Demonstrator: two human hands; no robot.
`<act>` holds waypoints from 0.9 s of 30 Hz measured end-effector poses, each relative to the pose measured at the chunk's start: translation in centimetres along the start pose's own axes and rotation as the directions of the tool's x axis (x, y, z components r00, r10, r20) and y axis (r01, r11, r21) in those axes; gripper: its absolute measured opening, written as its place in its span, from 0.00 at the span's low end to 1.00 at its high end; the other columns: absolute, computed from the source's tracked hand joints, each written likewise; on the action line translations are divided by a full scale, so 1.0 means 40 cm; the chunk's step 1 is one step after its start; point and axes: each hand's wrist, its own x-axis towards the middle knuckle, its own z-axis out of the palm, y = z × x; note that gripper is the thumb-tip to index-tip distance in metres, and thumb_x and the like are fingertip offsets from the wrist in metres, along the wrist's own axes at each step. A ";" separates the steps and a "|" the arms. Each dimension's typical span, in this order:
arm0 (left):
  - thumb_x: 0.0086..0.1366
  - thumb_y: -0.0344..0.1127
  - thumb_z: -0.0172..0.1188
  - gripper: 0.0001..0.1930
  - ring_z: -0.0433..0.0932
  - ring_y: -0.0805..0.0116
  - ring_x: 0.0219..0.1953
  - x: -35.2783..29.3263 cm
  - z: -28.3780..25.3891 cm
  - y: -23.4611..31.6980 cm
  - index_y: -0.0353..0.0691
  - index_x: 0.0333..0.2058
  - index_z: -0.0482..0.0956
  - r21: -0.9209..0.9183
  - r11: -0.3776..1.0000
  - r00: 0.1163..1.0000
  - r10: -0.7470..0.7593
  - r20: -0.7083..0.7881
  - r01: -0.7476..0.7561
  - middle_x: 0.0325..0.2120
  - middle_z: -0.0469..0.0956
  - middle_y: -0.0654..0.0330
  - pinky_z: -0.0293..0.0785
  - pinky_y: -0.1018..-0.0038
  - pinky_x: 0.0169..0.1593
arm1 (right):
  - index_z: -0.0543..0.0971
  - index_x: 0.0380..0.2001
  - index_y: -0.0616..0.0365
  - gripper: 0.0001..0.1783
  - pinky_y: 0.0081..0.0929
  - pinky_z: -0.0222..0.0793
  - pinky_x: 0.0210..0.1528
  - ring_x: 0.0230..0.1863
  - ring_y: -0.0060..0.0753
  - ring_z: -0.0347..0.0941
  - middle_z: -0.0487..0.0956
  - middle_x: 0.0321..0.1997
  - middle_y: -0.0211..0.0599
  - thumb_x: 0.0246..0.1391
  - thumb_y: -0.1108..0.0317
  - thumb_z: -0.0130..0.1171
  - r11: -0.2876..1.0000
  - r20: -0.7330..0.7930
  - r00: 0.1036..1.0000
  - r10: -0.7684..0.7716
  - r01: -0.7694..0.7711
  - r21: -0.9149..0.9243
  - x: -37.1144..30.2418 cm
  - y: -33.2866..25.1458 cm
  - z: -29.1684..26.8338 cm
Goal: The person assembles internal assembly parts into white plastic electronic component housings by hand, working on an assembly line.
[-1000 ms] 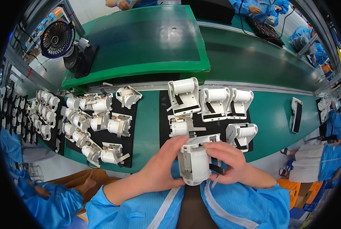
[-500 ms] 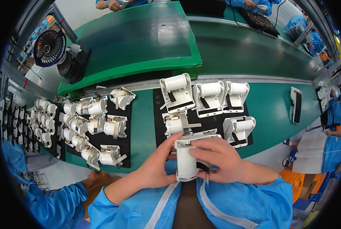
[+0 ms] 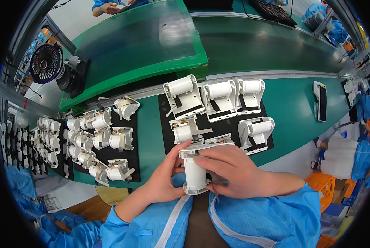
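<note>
Close to my body, at the bench's front edge, I hold a white plastic cylinder unit [image 3: 195, 173] in both hands. My left hand [image 3: 165, 175] is closed round its left side, thumb at the lower end and fingers by the upper end. From the right, my right hand [image 3: 236, 171] grips it with fingers across the top and thumb low; that palm hides part of the unit. Just beyond lies a similar white unit [image 3: 184, 131] with a grey strip, on a black mat [image 3: 166, 120]. Several white units with frames, such as one bracketed unit [image 3: 220, 97], stand there too.
Left of me, another black mat [image 3: 131, 159] carries rows of white cylinder parts [image 3: 120, 139]. A small fan [image 3: 46, 64] stands by the raised green-edged board [image 3: 143, 45]. A white and black device [image 3: 320, 101] lies at the right. Co-workers sit around the bench.
The bench scene has shifted slightly left and up in the picture. Both hands keep hold of the cylinder unit, and the right fingers have moved slightly on it.
</note>
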 end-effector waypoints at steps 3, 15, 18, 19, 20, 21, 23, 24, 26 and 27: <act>0.44 0.22 0.73 0.56 0.64 0.62 0.63 -0.002 0.000 -0.007 0.41 0.68 0.45 -0.017 1.000 1.000 -0.011 0.003 0.011 0.61 0.62 0.55 0.62 0.62 0.65 | 0.72 0.56 0.54 0.43 0.40 0.64 0.51 0.53 0.42 0.71 0.73 0.55 0.38 0.28 0.72 0.71 0.984 0.062 0.998 0.014 -0.003 -0.177 0.003 -0.014 -0.009; 0.42 0.27 0.77 0.58 0.61 0.60 0.65 0.006 0.003 -0.029 0.40 0.67 0.45 -0.077 0.996 0.998 0.049 0.043 -0.046 0.67 0.51 0.53 0.62 0.62 0.65 | 0.77 0.52 0.47 0.42 0.37 0.59 0.48 0.47 0.34 0.72 0.75 0.51 0.32 0.24 0.62 0.76 0.987 0.060 0.998 0.011 -0.001 -0.162 0.015 -0.022 -0.019; 0.43 0.23 0.74 0.58 0.65 0.63 0.63 0.010 -0.001 -0.031 0.41 0.68 0.42 -0.078 0.992 0.993 0.107 0.054 -0.103 0.66 0.53 0.56 0.64 0.66 0.65 | 0.74 0.54 0.47 0.41 0.36 0.58 0.46 0.47 0.34 0.71 0.73 0.51 0.32 0.28 0.66 0.72 0.971 0.063 0.998 -0.009 0.024 -0.239 0.007 -0.024 -0.005; 0.43 0.23 0.74 0.58 0.65 0.63 0.63 0.007 0.001 -0.030 0.41 0.68 0.42 -0.077 0.992 0.993 0.109 0.054 -0.104 0.66 0.53 0.56 0.64 0.66 0.65 | 0.74 0.54 0.47 0.41 0.36 0.58 0.46 0.47 0.34 0.71 0.73 0.51 0.32 0.28 0.66 0.72 0.970 0.063 0.998 -0.010 0.025 -0.240 0.004 -0.026 -0.005; 0.42 0.25 0.76 0.57 0.65 0.62 0.62 0.000 0.004 -0.028 0.40 0.67 0.46 -0.065 0.994 0.996 0.092 0.013 -0.091 0.65 0.55 0.55 0.65 0.66 0.64 | 0.74 0.54 0.46 0.40 0.36 0.57 0.46 0.47 0.34 0.71 0.73 0.51 0.33 0.29 0.67 0.71 0.970 0.054 0.998 -0.024 0.036 -0.242 0.001 -0.028 -0.007; 0.41 0.28 0.77 0.57 0.66 0.62 0.62 -0.005 0.003 -0.025 0.39 0.67 0.49 -0.048 0.995 0.996 0.080 -0.032 -0.082 0.65 0.57 0.54 0.65 0.66 0.63 | 0.74 0.54 0.45 0.39 0.37 0.57 0.47 0.46 0.33 0.71 0.73 0.52 0.33 0.30 0.67 0.71 0.968 0.044 0.998 -0.044 0.054 -0.244 0.004 -0.026 -0.009; 0.39 0.31 0.79 0.55 0.67 0.60 0.60 -0.022 -0.008 -0.028 0.39 0.65 0.54 0.254 0.957 0.985 0.161 -0.069 -0.139 0.64 0.59 0.52 0.68 0.66 0.59 | 0.75 0.53 0.46 0.39 0.36 0.58 0.45 0.44 0.32 0.72 0.74 0.53 0.34 0.28 0.67 0.72 0.969 0.038 0.998 -0.059 0.067 -0.237 -0.004 -0.015 -0.013; 0.37 0.34 0.80 0.54 0.69 0.58 0.59 -0.026 -0.017 -0.025 0.38 0.64 0.58 0.529 0.833 0.969 0.237 -0.075 -0.163 0.63 0.60 0.51 0.71 0.66 0.56 | 0.77 0.51 0.47 0.39 0.35 0.60 0.44 0.43 0.32 0.74 0.74 0.53 0.35 0.26 0.67 0.73 0.971 0.028 0.998 -0.061 0.066 -0.230 -0.010 -0.008 -0.012; 0.34 0.37 0.81 0.50 0.70 0.53 0.57 -0.019 -0.011 -0.002 0.37 0.60 0.65 0.707 0.655 0.908 0.417 -0.044 -0.267 0.58 0.67 0.48 0.72 0.65 0.54 | 0.74 0.54 0.50 0.40 0.35 0.61 0.43 0.44 0.35 0.74 0.73 0.54 0.37 0.28 0.70 0.72 0.984 0.014 0.997 -0.071 0.072 -0.162 -0.019 0.015 0.003; 0.35 0.36 0.80 0.49 0.70 0.50 0.58 -0.021 -0.005 -0.003 0.36 0.59 0.66 0.690 0.664 0.895 0.443 -0.054 -0.288 0.56 0.68 0.47 0.72 0.63 0.57 | 0.72 0.56 0.52 0.42 0.35 0.63 0.43 0.46 0.37 0.74 0.73 0.56 0.39 0.29 0.73 0.70 0.994 0.004 0.998 -0.066 0.066 -0.091 -0.026 0.026 0.009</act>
